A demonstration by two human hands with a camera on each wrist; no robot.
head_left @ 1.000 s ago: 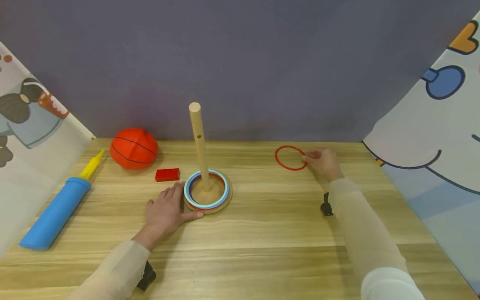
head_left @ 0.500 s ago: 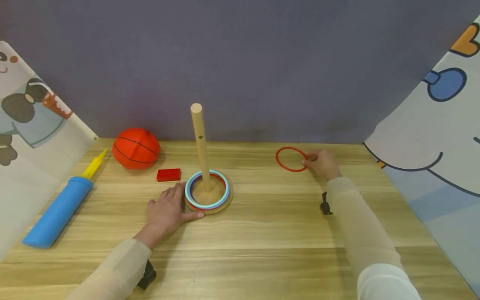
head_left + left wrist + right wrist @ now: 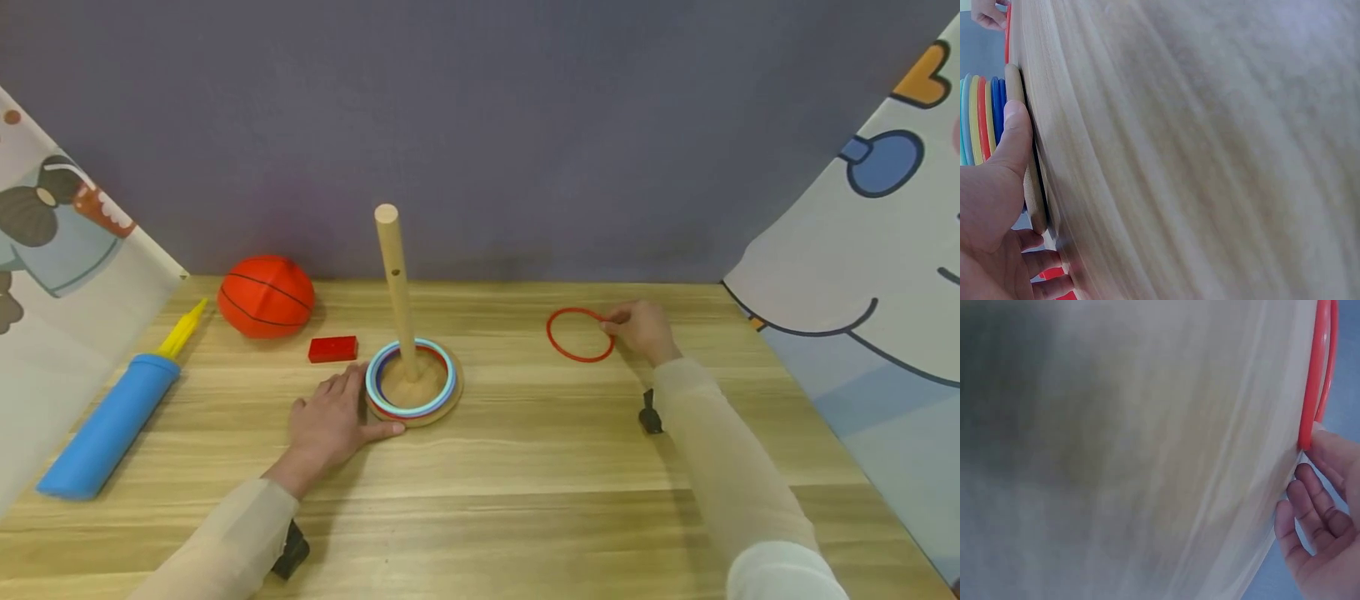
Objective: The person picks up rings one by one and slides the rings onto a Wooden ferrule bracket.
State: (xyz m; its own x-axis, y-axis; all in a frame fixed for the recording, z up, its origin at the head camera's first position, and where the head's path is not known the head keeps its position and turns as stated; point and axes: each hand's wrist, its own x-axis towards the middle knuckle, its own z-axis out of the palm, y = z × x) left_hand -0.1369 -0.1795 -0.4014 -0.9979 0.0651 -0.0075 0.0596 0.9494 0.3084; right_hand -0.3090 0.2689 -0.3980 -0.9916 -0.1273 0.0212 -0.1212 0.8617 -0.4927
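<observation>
My left hand (image 3: 330,421) holds the round base of a wooden ring-toss stand (image 3: 396,292), with the thumb along its near edge and the fingers at its left side. Around the upright peg lies a stack of coloured rings (image 3: 372,398), light blue on top. In the left wrist view the thumb (image 3: 1015,128) presses the base's edge (image 3: 1035,200), beside yellow, red and blue rings (image 3: 982,119). At the right, my right hand (image 3: 645,329) pinches a red ring (image 3: 551,335) by its right edge; the right wrist view shows this ring (image 3: 1311,394) close to the tabletop.
A red block (image 3: 333,349) lies left of the stand. Behind it is a red ball (image 3: 267,297) with black lines. A blue hand pump (image 3: 112,425) with a yellow nozzle lies far left. A grey wall (image 3: 480,142) bounds the back of the wooden table (image 3: 510,517).
The red ring in my right hand has tilted, its free side swinging down and nearer to me. My left hand and the stand have stayed in place.
</observation>
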